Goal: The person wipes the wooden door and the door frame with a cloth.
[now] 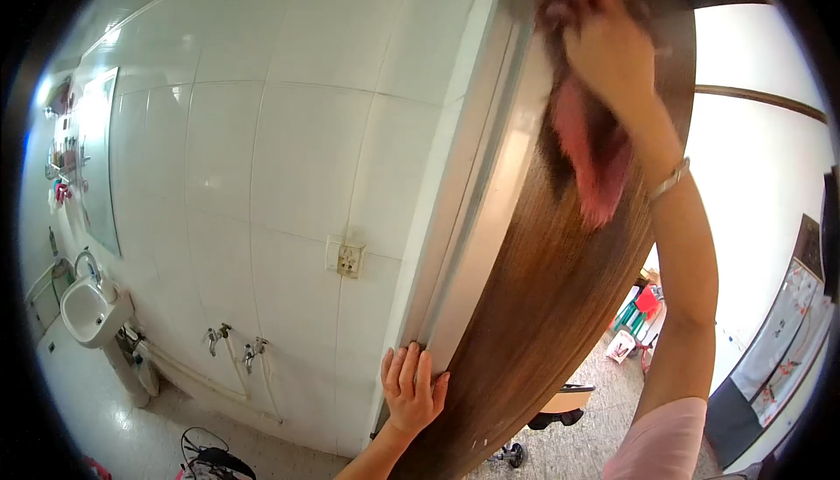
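Observation:
High up, my right hand [612,47] is closed on a red cloth [595,161], pressed to a brown wood-grain door [542,296]. The hand and the cloth's upper part are blurred, and the cloth's lower end hangs down loose. A metal bracelet [670,179] circles the right wrist. Lower down, my left hand [411,392] rests on the pale door frame [477,191] beside the door's edge. Its fingers point up, lie over the frame and hold nothing; the thumb is apart at the right.
Left of the frame is a tiled wall with a socket [348,259], two taps [252,353], a washbasin [92,312] and a mirror [101,165]. A black bag-like thing [214,462] lies on the floor. Right of the door are a wheeled chair [560,406] and a grey-white hanging [779,349].

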### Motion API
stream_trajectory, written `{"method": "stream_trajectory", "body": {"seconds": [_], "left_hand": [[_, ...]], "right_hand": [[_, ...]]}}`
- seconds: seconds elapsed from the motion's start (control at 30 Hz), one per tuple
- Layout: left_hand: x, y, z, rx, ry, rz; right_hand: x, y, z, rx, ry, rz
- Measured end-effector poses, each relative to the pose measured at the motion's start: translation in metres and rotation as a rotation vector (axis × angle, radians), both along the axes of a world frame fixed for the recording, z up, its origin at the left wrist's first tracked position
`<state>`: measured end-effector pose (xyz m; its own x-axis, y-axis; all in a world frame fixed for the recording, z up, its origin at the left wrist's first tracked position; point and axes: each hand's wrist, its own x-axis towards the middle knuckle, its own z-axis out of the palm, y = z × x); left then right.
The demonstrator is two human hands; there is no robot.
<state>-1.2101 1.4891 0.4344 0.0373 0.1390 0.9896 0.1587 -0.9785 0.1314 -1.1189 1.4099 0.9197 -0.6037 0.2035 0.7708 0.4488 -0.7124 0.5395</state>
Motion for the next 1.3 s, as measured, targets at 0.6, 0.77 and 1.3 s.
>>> {"method": "stream_trajectory", "body": {"seconds": [0.6, 0.77, 1.3], "left_hand": [[-0.002, 0.0, 0.002, 0.011, 0.01, 0.07], [-0.001, -0.003, 0.002, -0.016, -0.006, 0.072], [-0.095, -0.049, 0.039, -0.447, -0.021, -0.359]], "right_hand": [[-0.001, 0.019, 0.041, 0.06, 0.16, 0.06], [-0.008, 0.008, -0.117, -0.122, 0.125, 0.28], [-0.044, -0.068, -0.294, -1.338, 1.49, 0.677]]}}
